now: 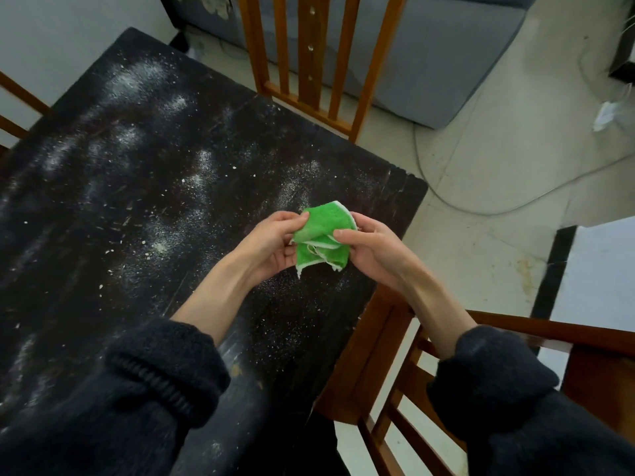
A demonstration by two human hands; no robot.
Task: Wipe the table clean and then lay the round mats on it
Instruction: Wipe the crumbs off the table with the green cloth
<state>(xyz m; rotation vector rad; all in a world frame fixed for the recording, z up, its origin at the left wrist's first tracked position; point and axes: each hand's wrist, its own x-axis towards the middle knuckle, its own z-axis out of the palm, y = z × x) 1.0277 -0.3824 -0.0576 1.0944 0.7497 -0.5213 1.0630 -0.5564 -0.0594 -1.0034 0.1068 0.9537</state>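
Table (144, 187) is the big thing from my feed: dark, nearly black top running from bottom left up toward the far wall, long axis going away and a bit left, with its near right corner sitting just beyond the hands. It's dusted all over with white powder and little pale crumbs, thickest in patches along the middle and far end. Pale tiled floor (498, 173) to the right with a thin cable snaking over it, and a grey sofa (446, 63) at the back. One wooden slat-back chair (309, 63) stands against the table's far right edge, another wooden chair (446, 372) is down by the near right side under the right forearm.

Green cloth (321, 237) is held up over the table's near right corner, off the surface, bunched into loose folds with white edging showing and a frayed bit hanging down, so no clear long axis. Left hand (271, 243) pinches its left side, fingers curled with tips on the fabric. Right hand (369, 247) grips the right side, thumb laid across the front fold. No round mats that I can see from here
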